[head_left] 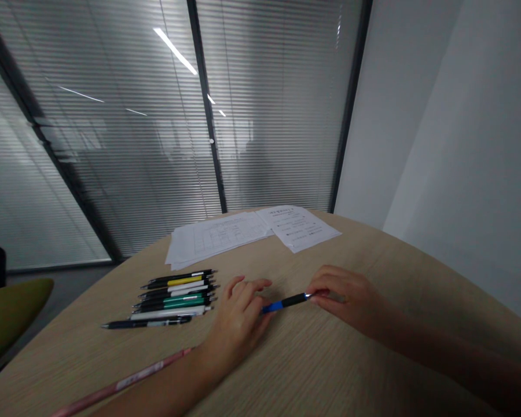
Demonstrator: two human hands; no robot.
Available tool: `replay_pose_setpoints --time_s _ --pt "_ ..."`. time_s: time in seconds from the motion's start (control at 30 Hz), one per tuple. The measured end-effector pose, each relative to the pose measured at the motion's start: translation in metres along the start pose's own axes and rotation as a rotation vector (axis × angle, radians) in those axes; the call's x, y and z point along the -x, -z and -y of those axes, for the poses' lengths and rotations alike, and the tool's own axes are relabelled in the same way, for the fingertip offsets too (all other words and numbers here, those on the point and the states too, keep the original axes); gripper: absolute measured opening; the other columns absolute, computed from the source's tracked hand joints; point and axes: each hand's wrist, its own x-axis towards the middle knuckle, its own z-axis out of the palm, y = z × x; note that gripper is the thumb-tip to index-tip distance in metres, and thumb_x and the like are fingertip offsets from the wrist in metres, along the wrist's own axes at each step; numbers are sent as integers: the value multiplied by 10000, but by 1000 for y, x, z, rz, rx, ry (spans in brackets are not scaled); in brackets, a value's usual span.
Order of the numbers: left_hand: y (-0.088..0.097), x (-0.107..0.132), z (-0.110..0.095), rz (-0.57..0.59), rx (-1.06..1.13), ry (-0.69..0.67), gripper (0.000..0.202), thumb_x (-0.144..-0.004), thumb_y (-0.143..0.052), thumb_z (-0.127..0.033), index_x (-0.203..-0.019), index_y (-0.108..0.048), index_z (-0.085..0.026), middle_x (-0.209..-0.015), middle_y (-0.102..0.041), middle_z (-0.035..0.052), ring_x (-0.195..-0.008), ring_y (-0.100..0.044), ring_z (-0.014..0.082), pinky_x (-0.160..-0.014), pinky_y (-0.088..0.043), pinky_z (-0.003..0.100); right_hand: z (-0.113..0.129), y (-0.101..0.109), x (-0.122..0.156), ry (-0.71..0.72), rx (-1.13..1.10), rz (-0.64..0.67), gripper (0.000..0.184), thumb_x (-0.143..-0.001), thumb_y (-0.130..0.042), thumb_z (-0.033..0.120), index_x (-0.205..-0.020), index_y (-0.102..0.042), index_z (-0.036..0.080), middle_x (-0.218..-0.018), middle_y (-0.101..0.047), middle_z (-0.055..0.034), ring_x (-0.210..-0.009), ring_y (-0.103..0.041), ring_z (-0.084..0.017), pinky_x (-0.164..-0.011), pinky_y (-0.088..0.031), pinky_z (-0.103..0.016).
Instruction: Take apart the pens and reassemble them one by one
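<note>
Pink stick (125, 382) lay nearest. The right hand (351, 296) pinched the blue pen (285, 303) by its tip; left hand (242, 311) hovered half-open, hold unclear; slack pinching risked dropping it.

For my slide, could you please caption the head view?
The right hand pinches a blue pen, the left hand at its other end, near other pens.

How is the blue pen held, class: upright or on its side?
On its side: the blue pen stretches sideways, its silver end pinched by the right hand.
</note>
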Motion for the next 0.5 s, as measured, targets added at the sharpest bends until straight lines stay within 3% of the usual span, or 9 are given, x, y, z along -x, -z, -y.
replay_pose_setpoints --time_s 0.3,0.5 --pt "3 -1 -1 -19 7 -14 57 -808 -469 -151 -762 -494 -175 -944 -598 80 -859 -554 198 -850 -298 448 -1 -2 1 -121 60 95 61 -732 -542 106 -704 -562 156 -664 -567 -6 -623 -516 -114 -566 -406 -218" --pt "0 1 0 -42 16 -28 60 -798 -469 -141 -758 -487 -182 -946 -602 73 -852 -551 189 -863 -286 438 0 -11 3 -224 170 153 213 -805 -437 159 -612 -525 152 -615 -546 -15 -583 -503 -119 -549 -372 -232"
